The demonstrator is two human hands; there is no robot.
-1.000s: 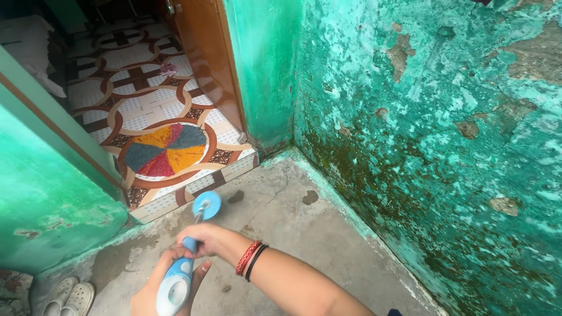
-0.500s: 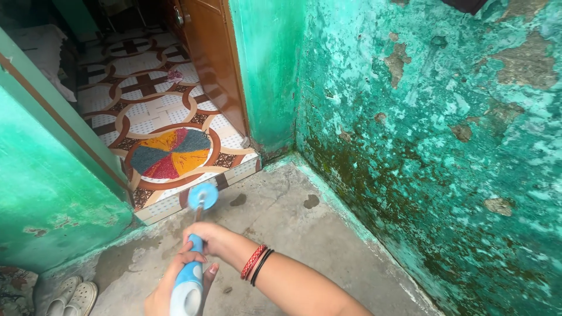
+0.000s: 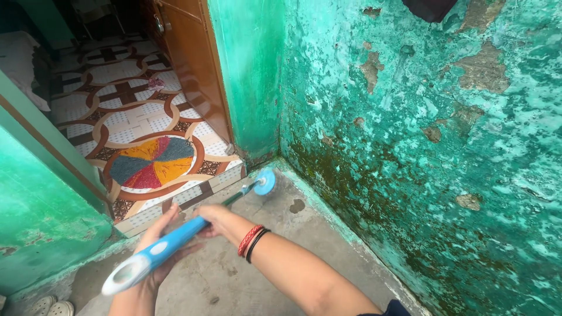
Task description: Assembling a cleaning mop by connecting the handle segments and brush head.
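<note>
One blue mop (image 3: 175,240) gripped by two hands: left (image 3: 157,246), right (image 3: 213,217)

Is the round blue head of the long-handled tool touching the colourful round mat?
No, the round blue tool head sits over the grey concrete floor, apart from the multicoloured round mat.

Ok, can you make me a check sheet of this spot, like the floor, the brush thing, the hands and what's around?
Surface: grey concrete floor, stained, with a dark patch.
Job's things: blue long-handled brush; its round head is near the wall corner.
Clutter: pale sandals at the bottom left edge.
Hands: left hand holds the handle's lower part; right hand grips it further up, red and black bangles on that wrist.
Cables: nothing seen.
Surroundings: peeling green wall, brown door, patterned tiles, colourful round mat.
</note>
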